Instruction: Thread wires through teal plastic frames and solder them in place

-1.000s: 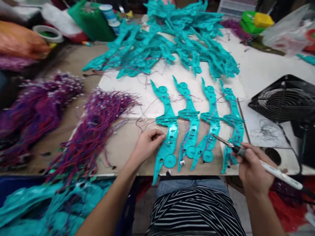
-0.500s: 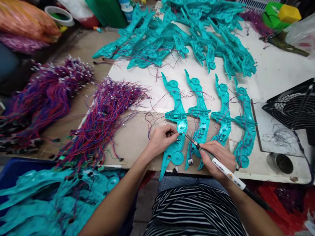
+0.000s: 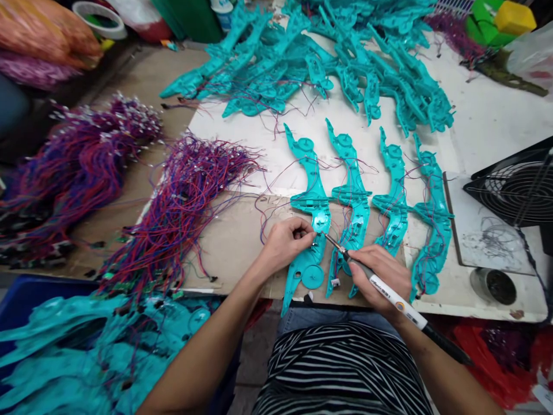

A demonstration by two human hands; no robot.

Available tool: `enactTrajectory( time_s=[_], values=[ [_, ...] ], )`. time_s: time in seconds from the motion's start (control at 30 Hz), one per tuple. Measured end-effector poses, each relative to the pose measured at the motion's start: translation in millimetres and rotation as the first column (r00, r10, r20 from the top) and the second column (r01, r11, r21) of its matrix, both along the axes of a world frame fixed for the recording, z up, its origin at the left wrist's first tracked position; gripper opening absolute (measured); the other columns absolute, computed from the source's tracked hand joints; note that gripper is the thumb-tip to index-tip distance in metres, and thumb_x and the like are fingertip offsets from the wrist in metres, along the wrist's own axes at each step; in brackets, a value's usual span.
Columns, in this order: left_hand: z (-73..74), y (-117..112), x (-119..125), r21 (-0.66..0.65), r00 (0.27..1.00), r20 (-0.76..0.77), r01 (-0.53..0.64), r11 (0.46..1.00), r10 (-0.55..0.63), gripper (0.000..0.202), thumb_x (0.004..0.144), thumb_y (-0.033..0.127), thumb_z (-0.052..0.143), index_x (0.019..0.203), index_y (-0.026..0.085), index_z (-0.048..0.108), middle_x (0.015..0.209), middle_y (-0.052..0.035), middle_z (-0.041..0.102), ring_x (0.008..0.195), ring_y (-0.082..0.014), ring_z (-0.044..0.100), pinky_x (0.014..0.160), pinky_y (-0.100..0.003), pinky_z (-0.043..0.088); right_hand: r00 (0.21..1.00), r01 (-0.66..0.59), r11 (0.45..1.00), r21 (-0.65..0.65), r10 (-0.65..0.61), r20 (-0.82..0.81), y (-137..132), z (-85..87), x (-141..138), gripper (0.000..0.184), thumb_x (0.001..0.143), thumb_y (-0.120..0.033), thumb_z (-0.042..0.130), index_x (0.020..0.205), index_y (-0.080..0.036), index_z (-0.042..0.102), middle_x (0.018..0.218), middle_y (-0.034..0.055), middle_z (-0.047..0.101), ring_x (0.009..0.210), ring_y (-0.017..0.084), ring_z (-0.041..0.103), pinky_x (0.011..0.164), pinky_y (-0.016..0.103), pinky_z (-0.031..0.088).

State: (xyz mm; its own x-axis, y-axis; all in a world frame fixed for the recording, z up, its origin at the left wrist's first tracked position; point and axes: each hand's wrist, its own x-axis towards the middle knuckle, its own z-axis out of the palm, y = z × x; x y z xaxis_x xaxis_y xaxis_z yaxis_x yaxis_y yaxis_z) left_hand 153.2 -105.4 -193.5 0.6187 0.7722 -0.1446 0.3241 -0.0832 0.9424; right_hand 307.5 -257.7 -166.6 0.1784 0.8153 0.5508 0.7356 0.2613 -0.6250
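My right hand (image 3: 382,275) is closed round the handle of a soldering iron (image 3: 391,295). Its metal tip touches, or is just above, the lower half of the leftmost teal plastic shell (image 3: 317,193). At that same spot my left hand (image 3: 286,243) is pinched, fingertips over the shell's edge; what lies between them is too small to make out. Thin red and blue wires run across this shell. To its right, a second shell (image 3: 351,190), a third shell (image 3: 394,190) and a fourth shell (image 3: 432,213) lie in a row, each with wires.
Bundles of red and blue wires (image 3: 190,196) lie left on the table. Many teal shells (image 3: 268,75) are heaped at the back. A blue bin (image 3: 17,294) with more shells stands lower left. On the right are a black fan (image 3: 518,184) and a small round tin (image 3: 495,286).
The view has shifted slightly. Both hands stay at the same spot on the leftmost shell, with the soldering iron's tip still there.
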Motion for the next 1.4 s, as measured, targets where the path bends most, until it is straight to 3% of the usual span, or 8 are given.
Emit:
enactTrajectory(
  time_s=[0.17, 0.43, 0.73, 0.97, 1.13, 1.4],
  values=[
    [0.9, 0, 1, -0.006, 1.000, -0.008, -0.009, 1.000, 0.009, 0.008, 0.069, 0.021, 0.063, 0.067, 0.014, 0.065, 0.058, 0.0024, 0.057, 0.052, -0.0074, 0.043, 0.049, -0.020, 0.035, 1.000, 0.030, 0.999, 0.010, -0.030, 0.000, -2, 2.9, 3, 0.023, 0.082, -0.007, 0.063, 0.100, -0.018, 0.070, 0.078, 0.0040, 0.072, 0.071, 0.016, 0.067, 0.065, 0.030, 0.057],
    [4.9, -1, 2, -0.040, 0.999, -0.028, -0.028, 0.999, 0.027, 0.009, 0.067, 0.023, 0.063, 0.066, 0.014, 0.065, 0.057, 0.0024, 0.057, 0.051, -0.0075, 0.043, 0.048, -0.020, 0.034, 0.980, 0.195, 0.976, 0.093, -0.199, 0.033, -20, 14.8, 17, 0.024, 0.083, -0.009, 0.064, 0.103, -0.022, 0.070, 0.079, 0.0017, 0.072, 0.074, 0.017, 0.069, 0.066, 0.031, 0.058],
    [2.6, 0, 3, -0.038, 0.999, -0.041, -0.025, 0.999, 0.023, 0.011, 0.066, 0.025, 0.063, 0.066, 0.014, 0.064, 0.057, 0.0029, 0.056, 0.051, -0.0074, 0.043, 0.048, -0.020, 0.034, 0.928, 0.356, 0.929, 0.100, -0.364, 0.083, -47, 6.5, 35, 0.022, 0.082, -0.012, 0.066, 0.102, -0.020, 0.071, 0.085, 0.0022, 0.074, 0.076, 0.017, 0.071, 0.071, 0.029, 0.058],
    [5.9, -3, -6, -0.008, 0.998, 0.064, 0.003, 1.000, -0.003, 0.019, 0.070, 0.028, 0.068, 0.082, 0.015, 0.061, 0.067, 0.0023, 0.056, 0.057, -0.0083, 0.049, 0.052, -0.019, 0.040, 0.979, 0.202, 0.979, 0.033, -0.202, -0.016, -46, 11.8, 20, 0.024, 0.083, -0.013, 0.064, 0.104, -0.022, 0.070, 0.082, 0.0040, 0.074, 0.075, 0.019, 0.070, 0.067, 0.032, 0.058],
    [5.2, -12, -23, 0.236, 0.993, 0.028, 0.108, 0.966, -0.118, 0.011, 0.075, 0.026, 0.069, 0.080, 0.017, 0.066, 0.087, -0.0048, 0.061, 0.078, -0.0136, 0.058, 0.065, -0.024, 0.049, 0.997, 0.046, 0.999, 0.012, -0.045, -0.065, -35, 11.5, 2, 0.023, 0.083, -0.010, 0.063, 0.103, -0.018, 0.070, 0.077, 0.0042, 0.072, 0.071, 0.017, 0.068, 0.064, 0.029, 0.057],
    [-1.8, -23, -25, 0.332, 0.997, 0.076, 0.002, 0.943, -0.029, 0.005, 0.081, 0.022, 0.065, 0.080, 0.017, 0.068, 0.085, -0.0053, 0.063, 0.082, -0.0158, 0.060, 0.072, -0.027, 0.049, 0.996, -0.026, 1.000, 0.015, 0.027, -0.081, -17, 0.0, -12, 0.018, 0.083, -0.010, 0.064, 0.099, -0.016, 0.070, 0.077, 0.0055, 0.072, 0.071, 0.015, 0.067, 0.066, 0.030, 0.057]
  ],
)
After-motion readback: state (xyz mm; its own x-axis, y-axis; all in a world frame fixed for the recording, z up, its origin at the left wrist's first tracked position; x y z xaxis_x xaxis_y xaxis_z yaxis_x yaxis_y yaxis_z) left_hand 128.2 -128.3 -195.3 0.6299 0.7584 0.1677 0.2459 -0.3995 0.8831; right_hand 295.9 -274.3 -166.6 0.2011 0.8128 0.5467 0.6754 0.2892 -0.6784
